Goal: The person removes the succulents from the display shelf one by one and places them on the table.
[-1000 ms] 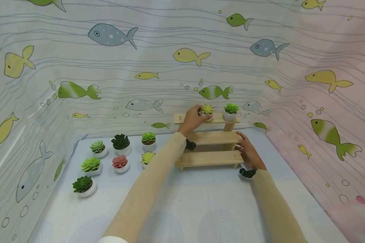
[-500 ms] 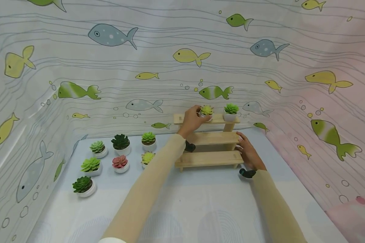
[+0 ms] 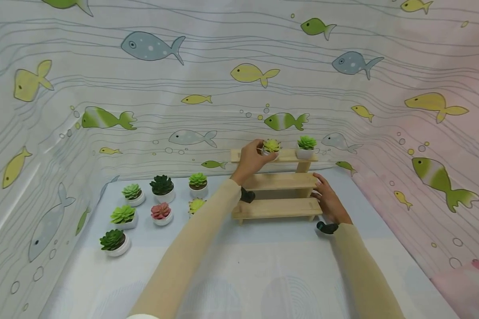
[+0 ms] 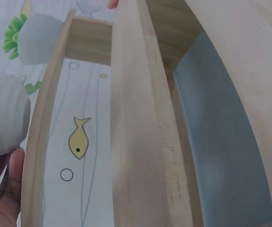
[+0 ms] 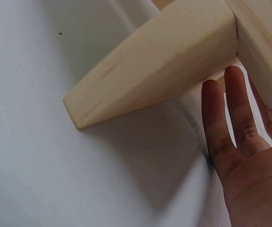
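Observation:
In the head view, a three-step wooden plant stand [image 3: 279, 180] stands near the back wall. My left hand [image 3: 250, 161] holds a small white pot with a yellow-green succulent [image 3: 271, 146] at the top step, right of its left end. The left wrist view shows the fingers around this ribbed white pot [image 4: 5, 113]; I cannot tell whether its base touches the wood. To its right, a bright green succulent [image 3: 306, 146] in a white pot sits on the same step. My right hand [image 3: 328, 201] rests against the stand's right side, its fingers fairly straight beside the wood [image 5: 235, 104].
Several potted succulents stand on the left of the pale tabletop [image 3: 239, 274], among them a red one [image 3: 161, 213] and a dark green one [image 3: 162, 188]. My left forearm partly covers a yellow-green one [image 3: 195, 205]. Fish-patterned cloth walls [image 3: 207, 79] enclose the back and sides.
My left hand and the yellow-green succulent have shifted slightly left along the top step. The right hand stays at the stand's side. The head view has turned slightly.

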`<act>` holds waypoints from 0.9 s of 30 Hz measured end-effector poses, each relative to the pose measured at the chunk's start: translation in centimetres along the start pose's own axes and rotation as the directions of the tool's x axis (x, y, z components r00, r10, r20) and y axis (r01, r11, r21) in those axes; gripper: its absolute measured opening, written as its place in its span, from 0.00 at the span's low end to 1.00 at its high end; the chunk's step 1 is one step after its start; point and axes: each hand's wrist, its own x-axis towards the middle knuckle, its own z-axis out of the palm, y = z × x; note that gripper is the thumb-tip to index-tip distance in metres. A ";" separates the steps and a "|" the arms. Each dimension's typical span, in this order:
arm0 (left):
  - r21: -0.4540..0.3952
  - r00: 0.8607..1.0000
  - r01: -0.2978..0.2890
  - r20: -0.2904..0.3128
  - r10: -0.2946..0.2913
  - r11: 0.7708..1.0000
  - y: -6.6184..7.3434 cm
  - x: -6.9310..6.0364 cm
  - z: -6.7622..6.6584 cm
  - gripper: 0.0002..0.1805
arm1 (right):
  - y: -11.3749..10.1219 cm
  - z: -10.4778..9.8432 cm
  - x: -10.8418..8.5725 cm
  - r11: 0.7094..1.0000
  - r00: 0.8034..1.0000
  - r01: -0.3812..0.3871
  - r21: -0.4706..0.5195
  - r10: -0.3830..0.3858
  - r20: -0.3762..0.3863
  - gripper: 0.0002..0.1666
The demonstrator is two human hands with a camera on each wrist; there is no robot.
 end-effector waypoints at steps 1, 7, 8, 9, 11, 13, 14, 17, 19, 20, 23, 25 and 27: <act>0.000 1.000 0.004 0.000 -0.004 1.000 -0.1 -0.1 0.0 0.26 | 0.0 0.0 0.0 1.000 1.000 0.000 0.001 0.000 0.001 0.33; -0.008 1.000 0.000 -0.008 0.000 1.000 -0.2 -0.9 -0.4 0.27 | 0.1 0.0 0.1 1.000 1.000 -0.010 0.020 0.010 0.005 0.33; -0.008 1.000 -0.001 -0.010 0.001 1.000 -0.1 -1.0 -0.5 0.27 | 0.1 0.0 0.1 1.000 1.000 -0.010 0.016 0.010 0.007 0.33; -0.012 1.000 -0.003 -0.009 0.003 1.000 -0.1 -1.2 -0.6 0.28 | 0.0 0.0 0.1 1.000 1.000 -0.008 0.016 0.008 0.007 0.33; -0.015 1.000 -0.008 -0.008 0.007 1.000 0.0 -1.5 -0.9 0.29 | 0.0 0.0 0.1 1.000 1.000 -0.008 0.016 0.008 0.011 0.34; -0.017 1.000 -0.014 -0.006 0.014 1.000 -0.1 -1.8 -1.2 0.29 | -0.2 0.1 0.0 1.000 1.000 -0.011 0.012 0.011 0.007 0.34; -0.018 1.000 -0.017 -0.006 0.016 1.000 -0.2 -2.0 -1.4 0.29 | -0.2 0.2 0.0 1.000 1.000 -0.013 0.007 0.013 0.003 0.34; -0.013 1.000 -0.023 -0.001 0.023 1.000 -0.3 -2.5 -1.8 0.29 | -0.2 0.1 0.0 1.000 1.000 -0.011 0.003 0.011 -0.002 0.35; -0.007 1.000 -0.025 0.002 0.025 1.000 -0.4 -2.8 -2.1 0.29 | -0.1 0.0 0.1 1.000 1.000 -0.006 0.003 0.006 -0.001 0.34; -0.003 1.000 -0.025 0.004 0.025 1.000 -0.4 -3.0 -2.3 0.29 | -0.1 -0.1 0.1 1.000 1.000 0.000 0.011 0.000 0.008 0.34; -0.004 1.000 -0.029 0.010 0.029 1.000 -0.4 -3.5 -2.8 0.31 | -0.1 -0.1 -0.1 1.000 0.999 0.013 0.026 -0.014 0.029 0.34; -0.010 0.999 -0.034 0.013 0.034 0.999 -0.5 -3.8 -3.1 0.32 | -0.3 0.0 -0.3 0.999 0.999 0.018 0.039 -0.020 0.041 0.34; -0.007 0.999 -0.045 0.014 0.045 0.999 -0.4 -4.2 -3.4 0.32 | -0.6 0.2 -0.5 0.999 0.998 0.023 0.046 -0.026 0.053 0.35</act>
